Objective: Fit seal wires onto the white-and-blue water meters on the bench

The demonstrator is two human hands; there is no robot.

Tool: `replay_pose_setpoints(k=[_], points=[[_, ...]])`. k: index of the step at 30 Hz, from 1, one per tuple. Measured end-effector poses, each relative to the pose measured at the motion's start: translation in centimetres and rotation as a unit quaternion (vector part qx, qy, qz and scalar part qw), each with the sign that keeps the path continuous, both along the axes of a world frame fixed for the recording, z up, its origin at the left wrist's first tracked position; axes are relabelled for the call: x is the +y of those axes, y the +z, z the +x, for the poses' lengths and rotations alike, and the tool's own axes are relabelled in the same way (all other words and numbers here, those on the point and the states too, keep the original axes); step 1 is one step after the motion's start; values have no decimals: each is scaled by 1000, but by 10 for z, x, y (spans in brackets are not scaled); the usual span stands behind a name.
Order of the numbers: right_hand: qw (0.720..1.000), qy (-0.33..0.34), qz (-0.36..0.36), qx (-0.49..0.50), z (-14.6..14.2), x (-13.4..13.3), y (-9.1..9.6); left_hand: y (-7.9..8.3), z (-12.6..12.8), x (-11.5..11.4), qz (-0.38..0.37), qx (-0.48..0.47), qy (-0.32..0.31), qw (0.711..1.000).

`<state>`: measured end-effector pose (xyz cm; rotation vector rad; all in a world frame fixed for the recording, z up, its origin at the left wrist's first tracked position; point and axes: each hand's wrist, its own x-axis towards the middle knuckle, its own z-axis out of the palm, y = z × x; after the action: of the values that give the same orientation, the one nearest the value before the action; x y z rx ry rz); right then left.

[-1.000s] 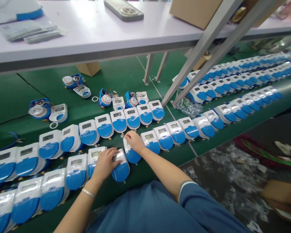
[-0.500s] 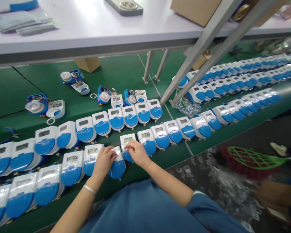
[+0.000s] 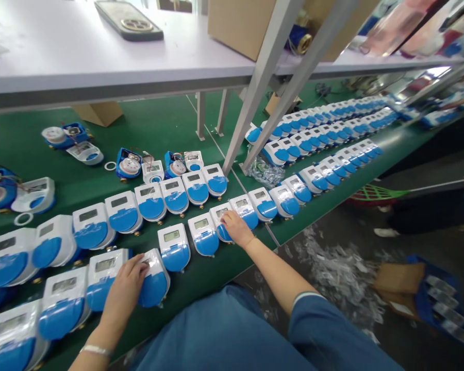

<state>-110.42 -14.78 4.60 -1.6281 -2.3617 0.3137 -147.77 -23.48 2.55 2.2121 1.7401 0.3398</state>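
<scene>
Left hand (image 3: 126,286) is lying over a blue-and-white meter (image 3: 155,289) at the near edge of the green belt (image 3: 170,129), fingers together on its top; grip can't be told. Right hand (image 3: 236,230) is resting loosely spread fingertips on a second meter (image 3: 217,219) further along the row, with two meters sitting between.

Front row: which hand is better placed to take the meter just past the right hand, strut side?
Right, likely: right hand rests beside that meter; left hand lies on a meter four places back.
</scene>
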Motion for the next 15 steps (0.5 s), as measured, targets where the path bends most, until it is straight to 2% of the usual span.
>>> replay_pose_setpoints(k=[2, 4, 5, 7, 8, 10, 12, 13, 14, 15], points=[[1000, 13, 9, -9, -1, 5, -8, 3, 6, 1, -3, 14, -6, 1000], [1000, 7, 13, 23, 1, 12, -12, 4, 11, 3, -3, 31, -6, 999], [998, -15, 18, 53, 4, 15, -12, 4, 13, 5, -5, 40, -2, 999], [985, -106, 42, 130, 16, 23, -7, 3, 13, 10, -11, 50, 22, 998], [968, -173, 63, 171, 26, 27, -2, 3, 13, 13, -13, 48, 45, 998], [911, -313, 117, 243, 50, 32, 11, 7, 11, 22, -15, 29, 116, 993], [860, -397, 172, 272, 74, 31, 24, 16, 10, 30, -24, 7, 205, 978], [859, -396, 187, 267, 83, 28, 29, 23, 10, 32, -36, -2, 245, 969], [878, -360, 187, 253, 90, 24, 31, 29, 10, 34, -54, -8, 278, 959], [910, -299, 171, 232, 94, 20, 31, 36, 11, 34, -73, -15, 301, 951]])
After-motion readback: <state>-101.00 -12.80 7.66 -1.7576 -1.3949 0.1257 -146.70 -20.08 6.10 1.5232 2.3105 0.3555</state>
